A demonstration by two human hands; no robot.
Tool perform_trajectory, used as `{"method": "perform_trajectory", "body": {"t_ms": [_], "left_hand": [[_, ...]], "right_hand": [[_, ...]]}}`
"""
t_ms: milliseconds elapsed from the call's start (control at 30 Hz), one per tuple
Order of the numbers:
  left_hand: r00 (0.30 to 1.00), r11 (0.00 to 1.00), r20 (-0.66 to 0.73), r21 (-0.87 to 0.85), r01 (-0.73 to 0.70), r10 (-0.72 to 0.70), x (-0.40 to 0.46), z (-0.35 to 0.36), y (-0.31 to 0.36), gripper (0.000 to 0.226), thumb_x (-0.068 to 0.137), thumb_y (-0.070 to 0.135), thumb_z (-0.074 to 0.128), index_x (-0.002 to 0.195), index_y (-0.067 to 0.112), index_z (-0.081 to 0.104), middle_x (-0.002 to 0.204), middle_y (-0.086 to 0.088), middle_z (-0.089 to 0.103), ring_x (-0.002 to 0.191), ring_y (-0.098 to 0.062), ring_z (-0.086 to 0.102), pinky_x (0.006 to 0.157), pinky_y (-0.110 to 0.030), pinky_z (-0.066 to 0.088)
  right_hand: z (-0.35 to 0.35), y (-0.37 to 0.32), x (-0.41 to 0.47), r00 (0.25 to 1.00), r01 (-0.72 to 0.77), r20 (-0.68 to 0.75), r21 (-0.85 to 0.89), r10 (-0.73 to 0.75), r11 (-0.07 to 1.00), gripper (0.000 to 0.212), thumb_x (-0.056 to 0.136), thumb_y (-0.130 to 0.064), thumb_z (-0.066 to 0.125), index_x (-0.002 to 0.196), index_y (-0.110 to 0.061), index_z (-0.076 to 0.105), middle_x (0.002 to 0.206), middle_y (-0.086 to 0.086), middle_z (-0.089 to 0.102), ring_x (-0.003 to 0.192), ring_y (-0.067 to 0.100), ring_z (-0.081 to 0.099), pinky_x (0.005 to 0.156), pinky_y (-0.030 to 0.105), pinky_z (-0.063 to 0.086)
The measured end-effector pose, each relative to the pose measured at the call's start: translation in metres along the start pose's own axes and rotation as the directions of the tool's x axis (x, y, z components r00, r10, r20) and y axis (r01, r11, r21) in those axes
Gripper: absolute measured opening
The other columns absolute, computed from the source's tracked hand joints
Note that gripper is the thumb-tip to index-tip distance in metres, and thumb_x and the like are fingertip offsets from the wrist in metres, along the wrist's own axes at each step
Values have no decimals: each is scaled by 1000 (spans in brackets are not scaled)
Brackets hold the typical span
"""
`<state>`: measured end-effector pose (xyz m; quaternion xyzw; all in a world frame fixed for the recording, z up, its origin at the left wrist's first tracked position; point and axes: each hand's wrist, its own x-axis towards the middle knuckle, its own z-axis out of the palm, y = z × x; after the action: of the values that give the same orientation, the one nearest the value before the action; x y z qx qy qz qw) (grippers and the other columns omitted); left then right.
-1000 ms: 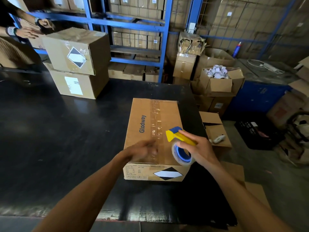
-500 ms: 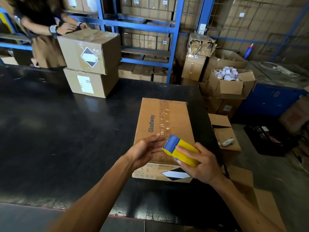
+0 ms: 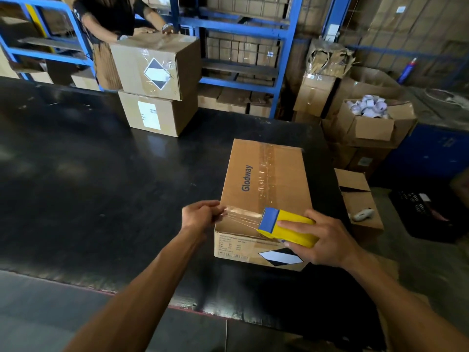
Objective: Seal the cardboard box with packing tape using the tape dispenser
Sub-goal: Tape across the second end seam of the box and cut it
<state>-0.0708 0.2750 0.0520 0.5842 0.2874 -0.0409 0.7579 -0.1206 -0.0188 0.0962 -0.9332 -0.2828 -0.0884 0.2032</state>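
A brown cardboard box [image 3: 274, 179] printed "Glodway" lies on the black table [image 3: 101, 186], with a strip of clear tape running along its top seam. My right hand [image 3: 327, 242] grips a yellow and blue tape dispenser [image 3: 286, 227] over the box's near right corner. My left hand [image 3: 200, 217] pinches the free end of the clear tape [image 3: 241, 215] at the box's near left edge. The tape stretches between my left hand and the dispenser, across the near end of the box top.
Two stacked boxes [image 3: 157, 90] stand at the table's far side, where another person [image 3: 111, 19] leans on the top one. Blue shelving [image 3: 253, 47] holds cartons behind. To the right are open boxes [image 3: 368, 123], a low box with a white scanner [image 3: 363, 214], and a black crate [image 3: 426, 214].
My left hand took the tape end and pulled it left, away from the dispenser. The dispenser turned flat in my right hand and moved over the box's near right corner.
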Motion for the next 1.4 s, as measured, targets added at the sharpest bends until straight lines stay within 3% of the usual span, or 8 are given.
{"method": "perform_trajectory", "body": {"t_ms": [133,267,400,800,1067,1233,1333,1400], "left_hand": [[959,910,-62,337,-240,276,-12,-4,-28,18,83,20,80,101,22,79,89,5,78,80,-9,73,73,-26,59],[939,925,-176,298,-235,295,-21,-8,-70,22,83,19,79,104,23,80,87,6,79,83,-9,74,84,-34,59],[914,927,-236,267,-265,329,-29,-5,-83,24,86,15,77,110,18,79,88,3,79,81,-7,72,77,-19,54],[877,903,-293,323,-283,380,-22,0,-96,32,89,29,76,120,21,74,100,0,79,88,-10,73,84,-32,58],[909,933,-245,214,-288,337,-11,-11,-94,47,82,10,80,128,14,69,117,5,74,96,10,67,79,-1,45],[974,974,-8,3,-227,227,4,-31,-81,59,78,-5,80,133,5,61,130,-5,66,90,8,70,84,-11,54],[940,930,180,176,-322,291,11,-50,-76,55,85,-2,75,137,7,58,132,-13,66,100,5,69,100,-29,53],[833,715,342,430,-551,435,17,-59,-69,62,90,8,72,148,12,47,142,-13,59,117,0,62,110,-37,46]], "right_hand": [[-2,10,2,991,39,130,-87,-27,995,51,78,-59,63,128,-48,59,89,0,51,61,16,51,48,26,45],[12,9,3,968,50,249,-151,-11,987,48,77,-61,58,124,-52,59,86,-5,51,57,11,45,47,23,41],[23,2,5,951,65,310,-225,9,972,47,77,-63,53,122,-51,62,82,-9,40,57,9,36,51,14,20],[29,-6,22,908,77,414,-310,61,948,46,72,-56,58,117,-48,67,81,-2,50,57,23,55,48,23,36],[32,-10,28,885,80,454,-368,104,926,49,73,-59,51,119,-50,65,84,0,53,59,26,57,52,27,44],[31,-12,31,877,59,459,-397,143,916,51,75,-62,48,124,-56,59,90,-2,52,69,24,60,59,27,43],[31,-12,31,876,39,457,-387,155,921,51,73,-62,48,123,-57,59,90,-3,53,71,25,61,61,29,47],[30,-13,33,876,39,456,-390,157,920,52,73,-63,48,125,-58,56,93,-4,53,76,25,61,64,29,46]]}}
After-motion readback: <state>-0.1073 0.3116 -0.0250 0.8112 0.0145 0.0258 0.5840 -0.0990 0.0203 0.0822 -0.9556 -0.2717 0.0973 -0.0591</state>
